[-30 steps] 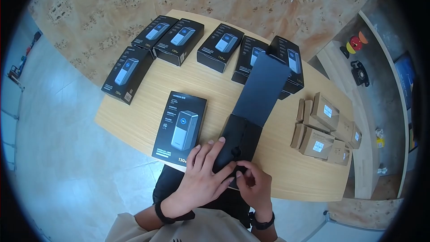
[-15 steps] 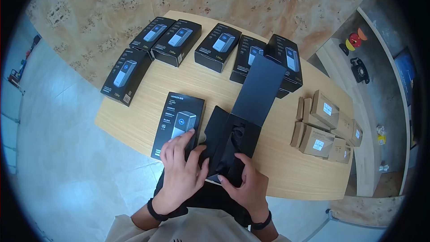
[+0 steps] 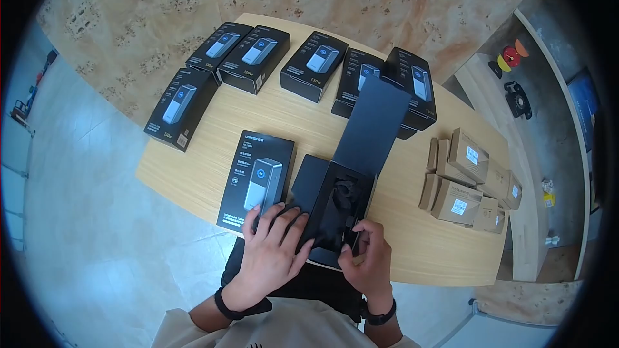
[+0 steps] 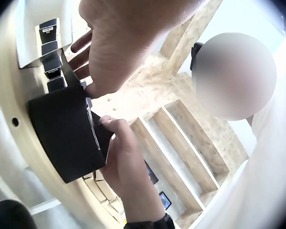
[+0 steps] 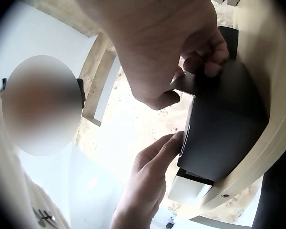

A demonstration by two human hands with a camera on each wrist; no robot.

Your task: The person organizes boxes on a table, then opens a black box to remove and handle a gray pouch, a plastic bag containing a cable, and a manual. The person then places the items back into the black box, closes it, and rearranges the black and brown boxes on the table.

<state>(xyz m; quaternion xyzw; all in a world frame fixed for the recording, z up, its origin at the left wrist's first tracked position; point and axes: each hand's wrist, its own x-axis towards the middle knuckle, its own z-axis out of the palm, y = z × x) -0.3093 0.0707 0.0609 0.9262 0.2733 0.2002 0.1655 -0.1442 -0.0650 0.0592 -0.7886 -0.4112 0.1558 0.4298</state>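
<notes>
An opened black box [image 3: 334,225] lies near the table's front edge, its long lid [image 3: 372,125] folded back. Inside sits dark, crumpled-looking content [image 3: 343,194]. My left hand [image 3: 274,254] lies with extended fingers over the side flap [image 3: 309,183] folded out to the left, its thumb near the opening. At the right side, my right hand [image 3: 369,261] pinches the other flap between thumb and bent fingers; the right wrist view shows this flap [image 5: 198,83] standing up from the box. A closed power bank box [image 3: 255,177] lies by my left fingertips.
Several similar black boxes [image 3: 255,59] line the table's far edge. Brown cartons [image 3: 454,200] are grouped at the right of the wooden table [image 3: 403,251]. Shelving [image 3: 522,232] with a black telephone [image 3: 518,100] stands beyond it.
The box's side flaps have been spread, uncovering the inside. My left hand has shifted left onto the left flap. My right hand has moved from the middle to the right flap.
</notes>
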